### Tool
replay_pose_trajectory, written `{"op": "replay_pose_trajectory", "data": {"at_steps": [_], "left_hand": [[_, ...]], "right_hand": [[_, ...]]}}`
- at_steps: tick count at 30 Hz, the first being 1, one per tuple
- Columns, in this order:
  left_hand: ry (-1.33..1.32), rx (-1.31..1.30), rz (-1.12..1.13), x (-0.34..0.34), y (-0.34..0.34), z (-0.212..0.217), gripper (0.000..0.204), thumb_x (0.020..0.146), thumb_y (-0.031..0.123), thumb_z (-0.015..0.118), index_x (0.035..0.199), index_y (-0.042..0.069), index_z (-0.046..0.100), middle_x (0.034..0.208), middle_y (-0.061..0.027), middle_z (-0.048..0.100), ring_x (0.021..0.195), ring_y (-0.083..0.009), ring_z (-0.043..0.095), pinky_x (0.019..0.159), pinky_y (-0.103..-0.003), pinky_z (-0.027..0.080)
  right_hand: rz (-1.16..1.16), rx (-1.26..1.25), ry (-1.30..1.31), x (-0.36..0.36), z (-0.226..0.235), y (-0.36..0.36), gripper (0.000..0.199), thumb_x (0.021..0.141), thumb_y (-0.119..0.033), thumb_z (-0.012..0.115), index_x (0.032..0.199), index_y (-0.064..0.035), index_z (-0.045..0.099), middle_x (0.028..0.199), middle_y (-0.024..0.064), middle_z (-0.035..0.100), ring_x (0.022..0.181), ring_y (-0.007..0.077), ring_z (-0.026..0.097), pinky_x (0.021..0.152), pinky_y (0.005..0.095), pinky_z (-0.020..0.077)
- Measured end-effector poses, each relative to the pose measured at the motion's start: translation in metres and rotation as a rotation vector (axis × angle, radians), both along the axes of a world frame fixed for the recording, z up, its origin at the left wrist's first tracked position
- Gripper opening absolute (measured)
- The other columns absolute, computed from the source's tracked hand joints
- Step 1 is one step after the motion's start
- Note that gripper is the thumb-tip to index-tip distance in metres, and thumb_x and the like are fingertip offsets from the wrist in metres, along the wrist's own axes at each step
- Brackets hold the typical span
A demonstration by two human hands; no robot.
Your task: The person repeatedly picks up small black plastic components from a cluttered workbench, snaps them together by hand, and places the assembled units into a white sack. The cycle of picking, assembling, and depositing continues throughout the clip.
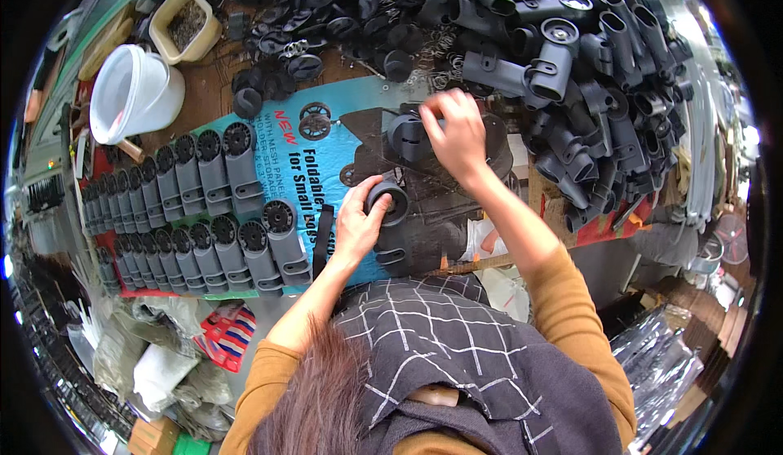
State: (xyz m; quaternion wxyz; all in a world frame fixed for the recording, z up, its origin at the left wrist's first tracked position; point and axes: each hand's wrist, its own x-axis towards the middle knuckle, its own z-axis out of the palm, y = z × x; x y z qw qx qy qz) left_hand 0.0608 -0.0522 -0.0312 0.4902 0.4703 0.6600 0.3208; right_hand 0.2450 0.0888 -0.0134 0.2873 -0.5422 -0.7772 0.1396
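My left hand [357,225] is wrapped round the upper end of a dark grey plastic joint housing [394,239], whose round open end faces up. The housing stands on the work surface close to my body. Farther off and to the right, my right hand [457,133] is raised with its fingertips pinched together. Whatever it holds, if anything, is too small or hidden to make out. Beside its fingers lies a round black plastic cap [405,138]. Loose coil springs [432,51] lie beyond that hand.
Finished-looking grey housings [208,173] stand in two rows at the left. More housings [563,55] are heaped at the right. Black round caps [326,22] are piled at the back, near a white bucket [134,96] and a cream tub [186,24]. Blue printed cardboard [326,112] covers the table.
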Motion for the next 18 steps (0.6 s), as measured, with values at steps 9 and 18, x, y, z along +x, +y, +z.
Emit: {"op": "replay_pose_trajectory", "data": {"at_steps": [9, 18], "left_hand": [[-0.157, 0.111, 0.151, -0.009, 0.029, 0.023, 0.061, 0.085, 0.051, 0.064, 0.118, 0.001, 0.058, 0.112, -0.0122, 0.059, 0.099, -0.0225, 0.056, 0.092, -0.034, 0.044], [-0.607, -0.141, 0.364, -0.001, -0.002, 0.053, 0.019, 0.088, 0.013, 0.067, 0.100, 0.001, 0.058, 0.090, -0.0035, 0.062, 0.076, -0.0095, 0.061, 0.068, -0.024, 0.055]], "right_hand": [[0.272, 0.099, -0.060, -0.042, 0.013, 0.046, 0.025, 0.071, -0.002, 0.062, 0.094, -0.0101, 0.063, 0.092, 0.0099, 0.055, 0.090, 0.0307, 0.052, 0.081, 0.0397, 0.0426], [-0.321, -0.879, 0.741, -0.025, 0.037, -0.120, 0.020, 0.078, -0.016, 0.073, 0.085, -0.0014, 0.062, 0.073, 0.0048, 0.055, 0.067, 0.0170, 0.055, 0.065, 0.0297, 0.0466]]}}
